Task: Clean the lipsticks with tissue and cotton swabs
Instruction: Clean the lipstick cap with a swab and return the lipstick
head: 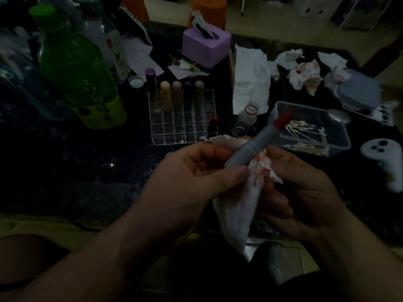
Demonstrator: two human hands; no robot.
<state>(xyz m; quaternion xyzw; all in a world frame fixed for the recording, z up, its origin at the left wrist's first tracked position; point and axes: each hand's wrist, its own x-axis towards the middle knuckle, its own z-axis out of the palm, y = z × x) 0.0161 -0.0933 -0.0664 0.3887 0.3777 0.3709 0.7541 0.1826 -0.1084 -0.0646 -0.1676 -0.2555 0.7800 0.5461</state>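
Left hand (pixel 196 177) pinches grey lipstick (pixel 250 149) at base, thumb on near side, fingers on far side. Red tip bare, points far-right, in front of swab box (pixel 316 118). Right hand (pixel 301 192) grips tissue (pixel 239 205), fingers curled. Tissue stained red, touches tube, rest hangs down between hands. Rack (pixel 183 131) just beyond hands, five lipsticks (pixel 177 94) upright in far row. Green bottle (pixel 74 66) far left.

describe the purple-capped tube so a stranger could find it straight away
Find the clear rack mid-table, right of the green bottle. Five tubes stand along its back row; the purple-capped tube is the leftmost. It alone is taller with a flat purple cap; its neighbours have rounded caps.
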